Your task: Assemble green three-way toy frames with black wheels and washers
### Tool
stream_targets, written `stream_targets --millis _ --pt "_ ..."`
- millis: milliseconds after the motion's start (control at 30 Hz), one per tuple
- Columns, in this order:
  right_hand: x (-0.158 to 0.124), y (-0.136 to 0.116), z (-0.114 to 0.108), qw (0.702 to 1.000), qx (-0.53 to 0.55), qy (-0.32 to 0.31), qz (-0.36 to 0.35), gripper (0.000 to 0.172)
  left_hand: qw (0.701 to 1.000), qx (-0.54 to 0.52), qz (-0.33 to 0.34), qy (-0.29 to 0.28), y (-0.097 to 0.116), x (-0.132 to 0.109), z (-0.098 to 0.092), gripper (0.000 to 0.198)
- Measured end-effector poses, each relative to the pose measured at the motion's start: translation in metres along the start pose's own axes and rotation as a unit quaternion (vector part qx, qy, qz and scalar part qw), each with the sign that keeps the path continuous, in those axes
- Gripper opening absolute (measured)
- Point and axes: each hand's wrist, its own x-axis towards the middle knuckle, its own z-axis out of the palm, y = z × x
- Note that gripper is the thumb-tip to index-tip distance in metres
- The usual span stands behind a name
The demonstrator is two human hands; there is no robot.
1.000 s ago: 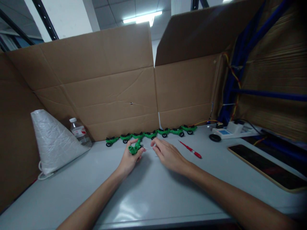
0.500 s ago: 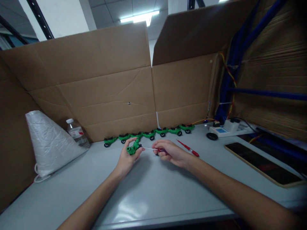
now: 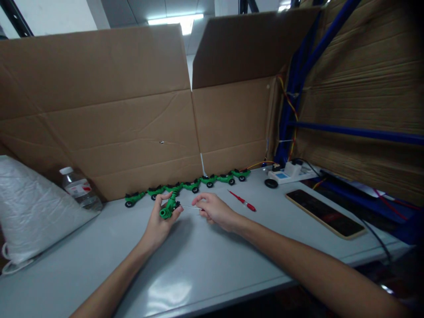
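Observation:
Above the middle of the table, my left hand [image 3: 158, 223] is closed round a green toy vehicle part [image 3: 169, 207] with a round, hollow-looking end turned towards me. My right hand [image 3: 215, 210] grips a screwdriver [image 3: 190, 207], its handle mostly hidden by the fingers. The thin metal shaft points left, and its tip meets a small black piece on the green part, by my left thumb. Behind my hands, several green toy vehicles [image 3: 208, 181] with black wheels stand in a row. A second, red screwdriver [image 3: 243, 201] lies on the table to the right of my right hand.
A phone [image 3: 326, 213] lies on the grey table [image 3: 205, 269] at the right, with a white power strip [image 3: 289, 174] and a black ring [image 3: 271, 183] behind it. On the left are a white bag [image 3: 36, 216] and a plastic bottle [image 3: 80, 190]. Cardboard walls [image 3: 142, 123] stand behind.
The camera view has turned to the right, so everything sits further left in the picture. My hands keep their hold, with the screwdriver still against the green part.

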Motion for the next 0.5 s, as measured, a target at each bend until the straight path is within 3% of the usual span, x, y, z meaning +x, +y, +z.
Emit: stream_targets --millis 67,167,333,500 --pt "-0.002 0.000 0.000 0.991 -0.101 0.034 -0.079 0.017 1.000 0.009 -0.010 -0.003 -0.002 0.000 -0.001 0.055" --pt "-0.007 -0.003 -0.002 0.939 -0.268 0.069 -0.203 0.023 0.998 -0.016 -0.051 -0.026 -0.004 -0.001 0.000 0.057" --pt "-0.019 -0.006 -0.002 0.786 -0.515 0.087 -0.329 0.028 0.990 -0.076 -0.106 -0.051 0.000 -0.003 0.005 0.066" --pt "-0.029 -0.011 0.000 0.645 -0.633 0.052 -0.424 0.023 0.984 -0.122 -0.114 -0.055 0.002 -0.003 0.005 0.066"
